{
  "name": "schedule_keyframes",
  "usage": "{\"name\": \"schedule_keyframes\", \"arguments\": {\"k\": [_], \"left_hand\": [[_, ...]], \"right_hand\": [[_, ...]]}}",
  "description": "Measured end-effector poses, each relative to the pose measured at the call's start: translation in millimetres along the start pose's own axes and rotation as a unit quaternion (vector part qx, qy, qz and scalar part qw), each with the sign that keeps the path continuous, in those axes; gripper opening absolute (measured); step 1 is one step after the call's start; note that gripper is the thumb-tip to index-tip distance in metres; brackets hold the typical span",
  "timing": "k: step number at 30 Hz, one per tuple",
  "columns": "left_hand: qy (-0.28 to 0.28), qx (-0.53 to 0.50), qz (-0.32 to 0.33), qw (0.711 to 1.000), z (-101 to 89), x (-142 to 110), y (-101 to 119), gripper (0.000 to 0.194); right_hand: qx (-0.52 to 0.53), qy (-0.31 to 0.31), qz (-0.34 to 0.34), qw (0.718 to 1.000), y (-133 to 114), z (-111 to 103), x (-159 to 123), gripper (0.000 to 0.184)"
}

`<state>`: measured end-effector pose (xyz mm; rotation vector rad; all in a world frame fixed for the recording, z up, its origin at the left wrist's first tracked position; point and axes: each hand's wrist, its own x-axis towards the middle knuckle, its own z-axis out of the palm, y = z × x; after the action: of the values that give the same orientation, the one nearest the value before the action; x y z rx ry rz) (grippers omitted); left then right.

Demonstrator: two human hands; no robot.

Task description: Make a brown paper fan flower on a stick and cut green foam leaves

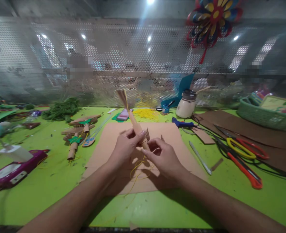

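Both my hands hold a brown paper craft figure (133,121) with a fringed, fanned top, tilted up and to the left. My left hand (127,144) is closed around its middle, thumb on top. The fingers of my right hand (161,153) pinch its lower end. Loose yellow thread (135,174) hangs below that end. Beneath my hands lies a brown paper sheet (116,131). To the left rest finished-looking paper figures (75,139) with green star shapes and rolled brown tubes.
Scissors (242,149), a red utility knife (246,170), a blue glue gun (184,123) and a silver pen-like stick (200,158) lie right. A jar (185,105) and green basket (269,111) stand behind. A purple power strip (18,171) sits left; yellow shreds (146,114) are at the back.
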<state>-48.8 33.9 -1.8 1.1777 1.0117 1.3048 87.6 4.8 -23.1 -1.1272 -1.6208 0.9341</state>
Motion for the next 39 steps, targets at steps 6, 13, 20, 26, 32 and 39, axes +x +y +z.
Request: {"name": "schedule_keyframes", "arguments": {"k": [6,13,20,26,32,39], "left_hand": [[0.051,0.009,0.038,0.998,9.8,-12,4,0.029],[0.063,-0.001,0.042,0.997,11.5,-12,0,0.031],[0.069,-0.016,0.023,0.997,9.5,-9,-8,0.036],[0.060,-0.046,-0.010,0.997,10.4,-10,-17,0.038],[0.039,-0.053,-0.014,0.998,8.7,-7,-20,0.038],[0.049,-0.058,-0.020,0.997,8.1,-4,-23,0.037]], "right_hand": [[-0.221,0.095,-0.158,0.958,1,5,-7,0.022],[-0.347,0.123,-0.274,0.889,-3,9,-8,0.023],[-0.355,0.108,-0.300,0.879,1,5,-8,0.016],[-0.344,0.106,-0.301,0.883,4,5,-9,0.016],[-0.312,0.109,-0.278,0.902,9,6,-11,0.019],[-0.325,0.114,-0.284,0.895,9,4,-10,0.024]]}}
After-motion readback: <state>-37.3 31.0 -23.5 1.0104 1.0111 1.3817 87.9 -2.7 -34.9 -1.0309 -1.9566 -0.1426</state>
